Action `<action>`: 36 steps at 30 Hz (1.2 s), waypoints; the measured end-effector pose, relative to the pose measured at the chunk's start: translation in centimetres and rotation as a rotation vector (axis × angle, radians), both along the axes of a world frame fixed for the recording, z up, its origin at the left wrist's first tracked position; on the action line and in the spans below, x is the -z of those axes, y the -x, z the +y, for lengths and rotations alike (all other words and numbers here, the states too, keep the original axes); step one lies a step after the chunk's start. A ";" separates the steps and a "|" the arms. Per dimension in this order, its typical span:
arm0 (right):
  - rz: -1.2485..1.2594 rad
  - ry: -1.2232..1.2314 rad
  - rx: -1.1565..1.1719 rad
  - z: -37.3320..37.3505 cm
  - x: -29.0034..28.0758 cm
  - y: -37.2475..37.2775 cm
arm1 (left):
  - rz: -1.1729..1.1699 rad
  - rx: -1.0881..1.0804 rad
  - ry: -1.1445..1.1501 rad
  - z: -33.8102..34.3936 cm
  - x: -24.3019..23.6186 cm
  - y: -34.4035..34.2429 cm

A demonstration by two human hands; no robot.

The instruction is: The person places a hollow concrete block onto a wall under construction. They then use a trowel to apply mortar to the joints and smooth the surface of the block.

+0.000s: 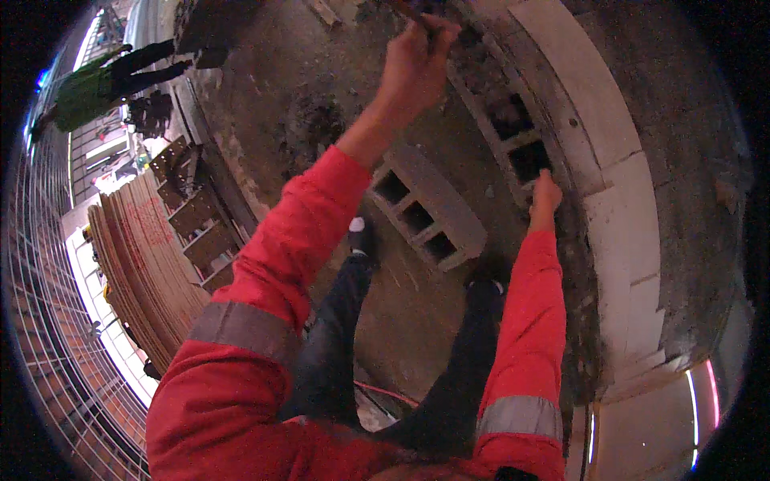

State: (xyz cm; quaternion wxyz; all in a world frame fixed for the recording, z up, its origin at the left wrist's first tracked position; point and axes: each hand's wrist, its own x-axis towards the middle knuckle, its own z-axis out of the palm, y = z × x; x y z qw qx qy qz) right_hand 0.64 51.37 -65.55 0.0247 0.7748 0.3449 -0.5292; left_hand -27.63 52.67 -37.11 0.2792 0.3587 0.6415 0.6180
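Head-worn fisheye, steeply downward

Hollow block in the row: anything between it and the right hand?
Nothing visible. The right hand appears to touch the hollow block at its near end; the loose block lies to the left, apart from both.

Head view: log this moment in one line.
left hand: closed on dark object, identity unclear | right hand: at near end of right-hand hollow block | second hollow block: lying on ground
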 end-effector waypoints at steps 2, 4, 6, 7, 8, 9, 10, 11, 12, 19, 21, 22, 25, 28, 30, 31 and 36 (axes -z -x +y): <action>-0.047 -0.048 0.052 -0.2 1.4 -0.1 | 0.327 0.030 0.092 0.0 0.6 0.1; 0.043 -0.176 -0.082 -0.3 2.7 -0.4 | 0.346 -0.021 0.135 -0.2 1.0 0.0; 0.013 -0.170 -0.098 -0.3 3.7 -0.6 | 0.265 -0.035 0.116 -0.4 1.2 0.2; -0.054 -0.152 -0.069 -0.3 3.9 -0.7 | 0.238 -0.030 0.106 -0.4 1.4 0.2; -0.039 -0.135 -0.086 -0.3 4.0 -0.7 | 0.204 -0.031 0.090 -0.5 1.7 0.3; -0.042 -0.143 -0.092 -0.3 3.9 -0.7 | 0.183 -0.024 0.065 -0.5 2.0 0.2; -0.051 -0.135 -0.077 -0.3 3.5 -0.6 | 0.169 -0.021 0.053 -0.5 2.5 0.2; -0.034 -0.161 -0.047 -0.3 3.0 -0.5 | 0.103 -0.019 0.050 -0.5 3.0 0.1; -0.022 -0.172 0.003 -0.3 2.5 -0.3 | 0.047 -0.021 0.062 -0.4 3.7 0.0; -0.083 -0.223 -0.118 -0.1 -1.5 0.2 | 0.747 0.008 0.383 -1.7 10.9 -0.9; -0.027 -0.228 -0.150 0.1 -1.8 -0.1 | 0.792 -0.129 0.492 -2.8 13.8 -2.2; 0.009 -0.236 -0.168 0.1 -1.9 -0.2 | 0.771 -0.180 0.622 -3.0 15.3 -2.8; 0.012 -0.100 -0.100 0.3 -2.3 0.0 | -0.001 -0.154 0.723 -3.3 20.1 -3.6; -0.001 -0.089 -0.021 0.8 -4.1 0.6 | -0.631 -0.087 0.826 -3.9 25.3 -4.1; 0.116 0.024 -0.047 1.5 -6.3 0.3 | -0.655 -0.042 0.891 -4.3 28.5 -2.9; 0.175 0.124 -0.068 2.0 -7.7 -0.3 | -0.540 -0.084 0.787 -4.4 29.9 -2.2; 0.078 -0.296 -0.399 4.2 -13.3 -6.5 | -0.389 -0.061 0.656 -4.5 32.7 -2.6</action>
